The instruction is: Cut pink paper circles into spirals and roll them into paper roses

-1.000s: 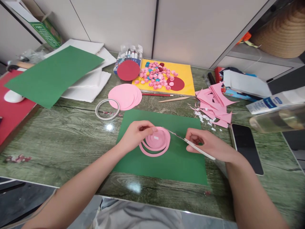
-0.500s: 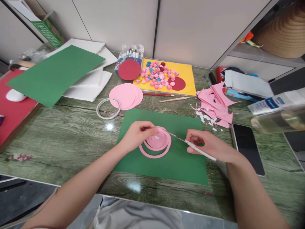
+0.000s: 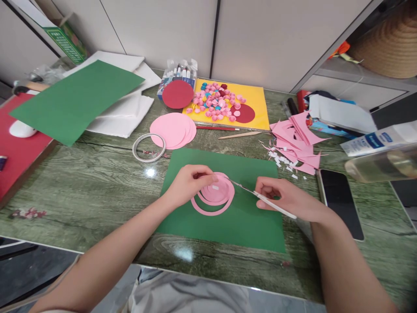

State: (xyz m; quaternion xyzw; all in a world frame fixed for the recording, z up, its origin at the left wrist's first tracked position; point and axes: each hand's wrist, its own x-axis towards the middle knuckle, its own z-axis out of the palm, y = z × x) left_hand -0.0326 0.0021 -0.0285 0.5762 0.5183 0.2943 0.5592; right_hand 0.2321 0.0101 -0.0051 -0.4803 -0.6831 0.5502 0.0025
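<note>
A pink paper spiral [image 3: 212,213] lies over a green sheet [image 3: 247,230] in front of me, with a small white piece [image 3: 215,188] at its middle. My left hand [image 3: 193,182] is closed, thumb and fingers pinching the spiral's upper left edge. On the other side, my right hand [image 3: 280,195] grips a pair of scissors [image 3: 276,208] with pale handles. The blades point left, and their tips touch or nearly touch the spiral's upper right edge. Part of the spiral is hidden under my left fingers.
Behind the sheet lie pink paper discs [image 3: 171,130], a tape roll [image 3: 134,150], a red pencil [image 3: 218,128] and a wooden stick [image 3: 239,135]. Small paper rolls [image 3: 216,102] cover a yellow sheet [image 3: 259,98]. Pink scraps [image 3: 298,145] and a phone [image 3: 340,202] are at right.
Both hands, the spiral and the scissors stay almost where they were. The whole view has shifted very slightly.
</note>
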